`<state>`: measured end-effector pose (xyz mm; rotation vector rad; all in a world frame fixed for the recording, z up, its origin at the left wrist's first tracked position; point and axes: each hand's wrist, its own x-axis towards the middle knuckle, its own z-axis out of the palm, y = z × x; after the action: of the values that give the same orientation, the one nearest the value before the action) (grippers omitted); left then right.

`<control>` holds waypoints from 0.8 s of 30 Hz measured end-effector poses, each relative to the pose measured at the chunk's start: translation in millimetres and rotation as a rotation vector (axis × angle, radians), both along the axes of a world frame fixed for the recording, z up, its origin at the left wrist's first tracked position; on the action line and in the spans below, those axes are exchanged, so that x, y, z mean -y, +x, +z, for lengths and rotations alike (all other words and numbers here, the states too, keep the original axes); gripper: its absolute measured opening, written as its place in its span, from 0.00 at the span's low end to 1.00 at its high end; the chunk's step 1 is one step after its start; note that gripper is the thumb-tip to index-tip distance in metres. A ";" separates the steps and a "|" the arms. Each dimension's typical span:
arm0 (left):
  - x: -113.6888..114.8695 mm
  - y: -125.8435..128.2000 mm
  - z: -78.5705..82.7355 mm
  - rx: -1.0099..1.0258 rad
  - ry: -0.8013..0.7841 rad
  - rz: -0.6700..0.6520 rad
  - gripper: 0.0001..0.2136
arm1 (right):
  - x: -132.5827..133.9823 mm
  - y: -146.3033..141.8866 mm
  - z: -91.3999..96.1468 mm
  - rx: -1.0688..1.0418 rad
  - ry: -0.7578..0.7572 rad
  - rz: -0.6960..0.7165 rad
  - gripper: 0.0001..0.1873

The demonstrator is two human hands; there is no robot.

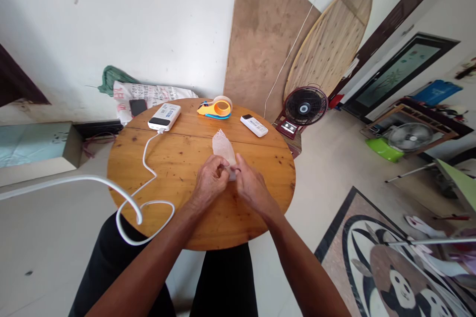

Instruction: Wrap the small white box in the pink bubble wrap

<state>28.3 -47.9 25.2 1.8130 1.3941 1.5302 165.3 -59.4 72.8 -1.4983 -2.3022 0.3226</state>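
A thin, whitish, crinkled sheet [223, 145], perhaps tissue or plastic film, stands out past my fingers towards the far side of the round wooden table [186, 158]. Its far end is ragged. My left hand [212, 176] is closed on its near part, thumb against the curled fingers. My right hand [250, 181] pinches the same sheet just beside the left, the fingertips of both almost meeting. Beyond the hands lies an orange and blue tape dispenser [215, 108]. A small white device with a dark panel [254, 125] rests to its right.
A white power bank [165, 117] sits at the far left, its white cable [146, 158] looping over the table's left edge. A black fan [305, 106] stands beyond the right edge. A wooden board [260, 25] and a round tabletop [330, 39] lean against the wall.
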 end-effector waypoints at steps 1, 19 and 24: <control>-1.8 -0.1 -1.2 0.054 -0.018 0.005 0.08 | 5.1 -3.6 -2.1 0.084 0.040 -0.001 0.29; -22.3 -4.3 9.7 0.054 -0.422 -0.053 0.08 | 22.2 -6.6 -19.1 0.228 0.205 0.030 0.42; -21.6 -5.4 8.4 0.073 -0.449 -0.073 0.09 | 12.2 1.2 -8.3 0.195 0.182 0.141 0.42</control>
<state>22.9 -26.3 33.7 1.4995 1.4741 1.1214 166.5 -71.6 64.5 -1.3334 -2.5187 0.0020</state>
